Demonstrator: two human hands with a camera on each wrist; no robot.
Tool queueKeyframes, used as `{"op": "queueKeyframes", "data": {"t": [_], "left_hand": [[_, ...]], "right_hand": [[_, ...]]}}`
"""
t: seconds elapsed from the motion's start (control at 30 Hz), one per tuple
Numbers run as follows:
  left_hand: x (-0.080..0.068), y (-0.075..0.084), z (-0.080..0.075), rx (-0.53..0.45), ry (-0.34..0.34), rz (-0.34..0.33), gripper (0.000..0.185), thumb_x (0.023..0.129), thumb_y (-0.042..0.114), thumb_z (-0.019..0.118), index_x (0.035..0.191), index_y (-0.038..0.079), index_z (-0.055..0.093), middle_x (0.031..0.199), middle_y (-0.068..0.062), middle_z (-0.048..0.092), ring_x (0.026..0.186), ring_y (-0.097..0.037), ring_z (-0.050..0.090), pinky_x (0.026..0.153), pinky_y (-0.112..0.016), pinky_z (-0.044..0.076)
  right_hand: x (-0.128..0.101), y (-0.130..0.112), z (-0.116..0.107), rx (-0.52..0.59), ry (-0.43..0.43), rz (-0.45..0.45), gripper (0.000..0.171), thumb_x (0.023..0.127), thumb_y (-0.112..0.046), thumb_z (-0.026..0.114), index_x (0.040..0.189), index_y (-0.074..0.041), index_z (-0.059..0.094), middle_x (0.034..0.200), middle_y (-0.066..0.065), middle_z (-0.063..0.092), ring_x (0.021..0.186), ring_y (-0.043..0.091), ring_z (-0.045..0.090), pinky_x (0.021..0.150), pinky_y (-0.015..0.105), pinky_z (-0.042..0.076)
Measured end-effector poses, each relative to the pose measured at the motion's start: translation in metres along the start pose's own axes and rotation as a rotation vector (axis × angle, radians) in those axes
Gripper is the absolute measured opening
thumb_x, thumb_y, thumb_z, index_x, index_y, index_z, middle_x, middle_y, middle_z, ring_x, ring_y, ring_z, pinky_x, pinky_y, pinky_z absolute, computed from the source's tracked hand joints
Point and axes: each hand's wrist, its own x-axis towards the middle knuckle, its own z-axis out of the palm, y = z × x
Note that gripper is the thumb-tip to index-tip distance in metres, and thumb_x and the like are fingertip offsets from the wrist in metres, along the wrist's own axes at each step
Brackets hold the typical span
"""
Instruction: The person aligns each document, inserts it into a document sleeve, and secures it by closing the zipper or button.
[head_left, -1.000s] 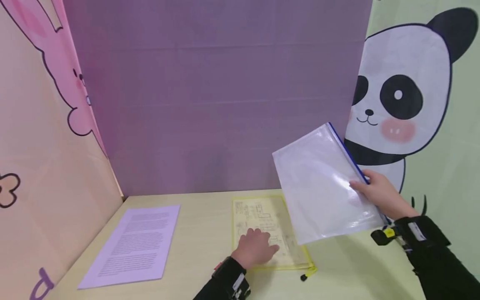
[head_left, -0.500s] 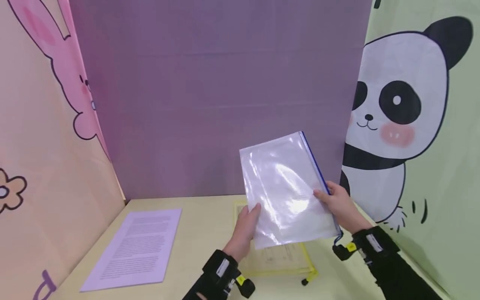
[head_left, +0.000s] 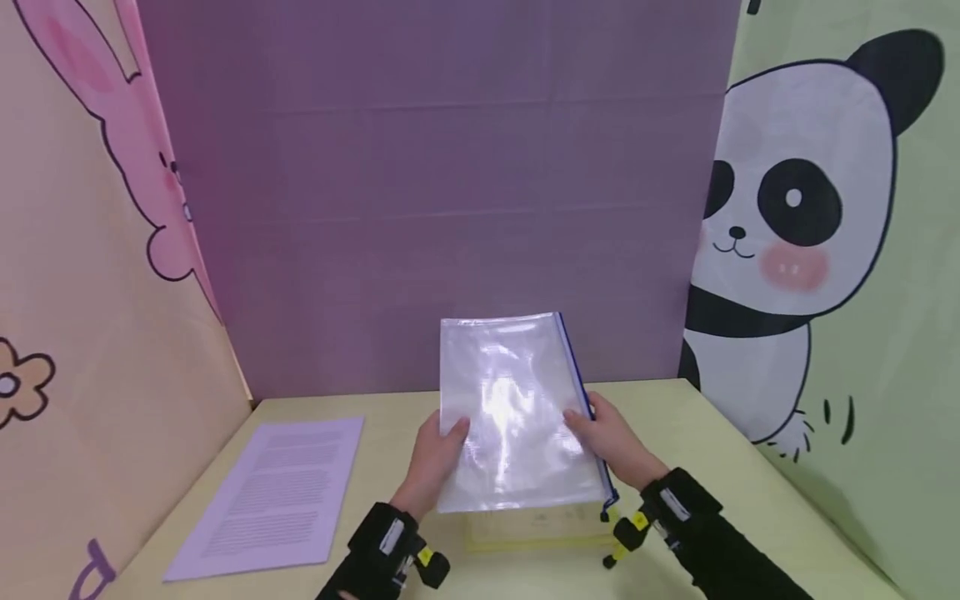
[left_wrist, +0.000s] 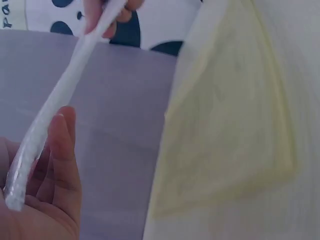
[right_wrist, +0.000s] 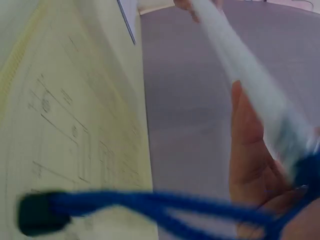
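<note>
A clear plastic zip file bag (head_left: pixel 510 375) with a blue zip down its right edge is held up over the table between both hands. My left hand (head_left: pixel 433 462) grips its left edge, thumb on the front face and fingers behind. At the zip edge, my right hand (head_left: pixel 618 442) pinches the bag the same way. The left wrist view shows the bag edge-on (left_wrist: pixel 47 107), thin, running from one hand to the other. A blue cord (right_wrist: pixel 165 202) with a dark end hangs from its corner in the right wrist view.
Beneath the held bag lies a yellow-edged zip file bag (head_left: pixel 540 532) with printed sheets, partly hidden. A purple printed sheet stack (head_left: pixel 270 496) lies on the left of the table (head_left: pixel 397 550). A purple panel (head_left: pixel 450 192) stands along the back.
My left hand has come up from the yellow bag and taken hold of the clear bag's left edge. The right hand has brought the bag left and lower, turning it more upright.
</note>
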Motion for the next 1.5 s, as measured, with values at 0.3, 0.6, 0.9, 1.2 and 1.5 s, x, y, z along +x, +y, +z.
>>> {"op": "queueKeyframes", "data": {"t": [0.3, 0.6, 0.9, 1.2, 1.5], "left_hand": [[-0.007, -0.032, -0.033, 0.131, -0.033, -0.007, 0.042, 0.103, 0.021, 0.059, 0.132, -0.008, 0.055, 0.111, -0.017, 0.067, 0.095, -0.025, 0.064, 0.083, -0.044, 0.055], [-0.017, -0.053, -0.057, 0.301, -0.029, -0.104, 0.062, 0.102, 0.024, 0.06, 0.141, -0.019, 0.039, 0.138, -0.039, 0.048, 0.127, -0.052, 0.05, 0.106, -0.062, 0.041], [-0.024, -0.07, -0.068, 0.619, -0.088, -0.106, 0.061, 0.099, 0.028, 0.061, 0.127, -0.023, 0.041, 0.111, -0.04, 0.058, 0.096, -0.041, 0.063, 0.087, -0.055, 0.053], [-0.017, -0.064, -0.069, 0.982, -0.084, -0.068, 0.062, 0.091, 0.034, 0.071, 0.121, -0.015, 0.05, 0.095, -0.027, 0.058, 0.08, -0.036, 0.059, 0.069, -0.051, 0.053], [-0.036, -0.036, -0.021, 1.069, -0.268, 0.029, 0.079, 0.09, 0.067, 0.061, 0.148, 0.013, 0.053, 0.146, -0.027, 0.047, 0.129, -0.051, 0.045, 0.091, -0.079, 0.037]], "right_hand": [[-0.003, 0.026, 0.047, 0.026, -0.092, 0.075, 0.04, 0.104, -0.018, 0.058, 0.134, 0.005, 0.046, 0.111, 0.018, 0.065, 0.09, 0.027, 0.068, 0.071, 0.047, 0.059], [-0.007, 0.039, 0.076, -0.001, -0.179, 0.19, 0.051, 0.101, -0.018, 0.061, 0.135, 0.014, 0.041, 0.111, 0.023, 0.062, 0.092, 0.032, 0.067, 0.072, 0.052, 0.059], [-0.006, 0.039, 0.086, 0.039, -0.205, 0.338, 0.024, 0.094, -0.007, 0.062, 0.11, 0.009, 0.055, 0.102, 0.018, 0.061, 0.087, 0.028, 0.064, 0.069, 0.04, 0.058], [-0.008, 0.036, 0.093, -0.002, -0.172, 0.313, 0.015, 0.091, -0.002, 0.064, 0.095, 0.002, 0.05, 0.085, 0.01, 0.053, 0.068, 0.02, 0.058, 0.051, 0.023, 0.044], [-0.011, 0.036, 0.103, 0.102, -0.224, 0.278, 0.017, 0.093, -0.004, 0.061, 0.105, 0.008, 0.059, 0.068, 0.001, 0.053, 0.064, 0.012, 0.055, 0.069, 0.035, 0.059]]}}
